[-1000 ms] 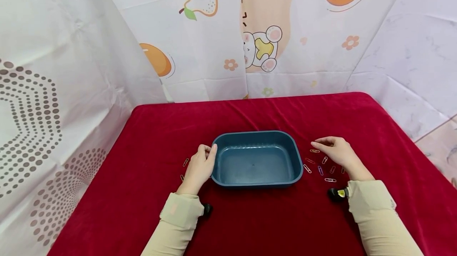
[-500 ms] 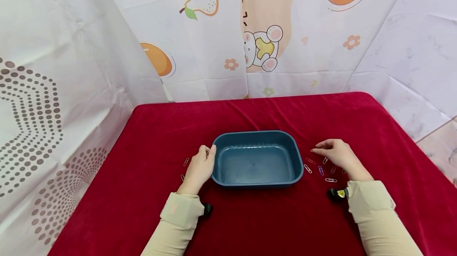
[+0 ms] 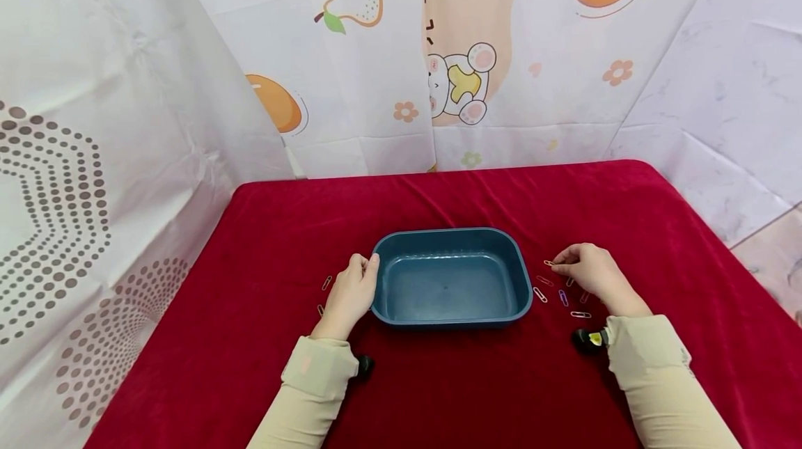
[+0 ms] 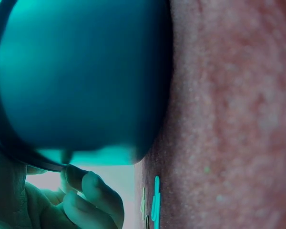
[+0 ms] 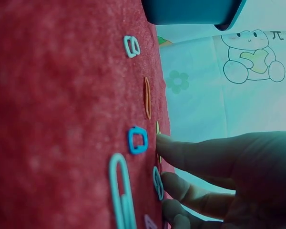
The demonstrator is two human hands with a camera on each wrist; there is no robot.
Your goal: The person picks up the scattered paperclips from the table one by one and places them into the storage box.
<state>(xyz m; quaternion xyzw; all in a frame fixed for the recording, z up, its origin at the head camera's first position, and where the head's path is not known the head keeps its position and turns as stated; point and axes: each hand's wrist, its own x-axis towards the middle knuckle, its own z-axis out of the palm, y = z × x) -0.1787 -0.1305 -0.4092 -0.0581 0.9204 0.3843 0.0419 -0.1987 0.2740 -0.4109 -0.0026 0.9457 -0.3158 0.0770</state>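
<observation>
A dark blue rectangular basin (image 3: 446,289) sits on the red cloth, its inside bare. My left hand (image 3: 347,296) grips the basin's left rim, thumb on top; in the left wrist view its curled fingers (image 4: 97,198) show beneath the rim. Right of the basin, my right hand (image 3: 595,271) pinches a yellow paper clip (image 3: 548,263) at its fingertips, close to the cloth. The right wrist view shows the thumb against that yellow clip (image 5: 158,128), with the other fingers partly hidden behind.
Several paper clips lie between the basin and my right wrist, among them a white one (image 3: 539,295), a purple one (image 3: 563,298) and a red one (image 3: 544,281). Two more, one being a pale clip (image 3: 327,282), lie left of my left hand. A printed curtain (image 3: 376,150) hangs behind the table.
My right fingertips have come down onto the yellow paper clip and taken hold of it, shifting it slightly left. The left hand and the basin have stayed in place.
</observation>
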